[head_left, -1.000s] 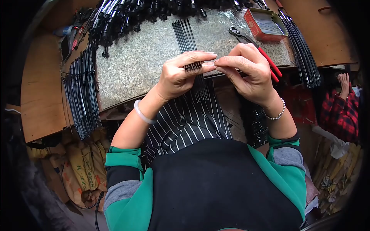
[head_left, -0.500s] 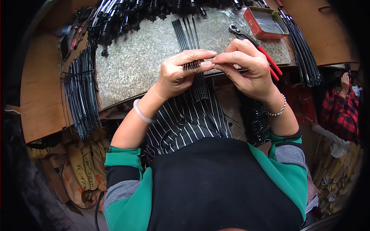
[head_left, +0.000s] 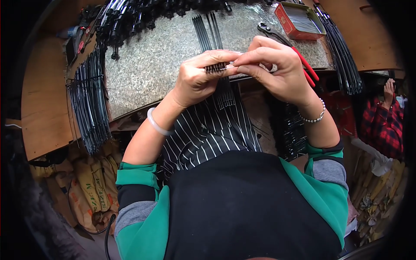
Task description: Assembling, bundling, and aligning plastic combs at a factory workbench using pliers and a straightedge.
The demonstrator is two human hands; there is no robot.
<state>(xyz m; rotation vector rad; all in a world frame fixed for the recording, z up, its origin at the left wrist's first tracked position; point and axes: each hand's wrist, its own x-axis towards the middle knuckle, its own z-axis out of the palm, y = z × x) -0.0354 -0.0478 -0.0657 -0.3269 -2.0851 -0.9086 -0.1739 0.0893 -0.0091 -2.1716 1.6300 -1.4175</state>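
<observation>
Between the thumb and fingers of my left hand (head_left: 193, 78) lies a small round brush (head_left: 215, 68) with dark bristles, held roughly level. Closed in a pinch, my right hand (head_left: 279, 69) grips a thin pale wire (head_left: 229, 66) at the brush's right end. The fingertips of both hands almost meet, and part of the wire is hidden in them. Beneath my left hand, several thin black rods (head_left: 201, 34) run from the stone slab toward my lap. Pliers (head_left: 308, 65) with red handles lie behind my right hand.
A red tin (head_left: 299, 32) of thin metal pins sits at the back right. Bundles of black rods flank the speckled slab (head_left: 143, 73), left (head_left: 89, 102) and right (head_left: 340, 56). Black-ended rods (head_left: 138, 15) crowd the back. A person in a checked sleeve (head_left: 383, 125) is at far right.
Both hands have shifted slightly up in the picture. My right fingertips have come closer to the brush, and less of the wire shows between them.
</observation>
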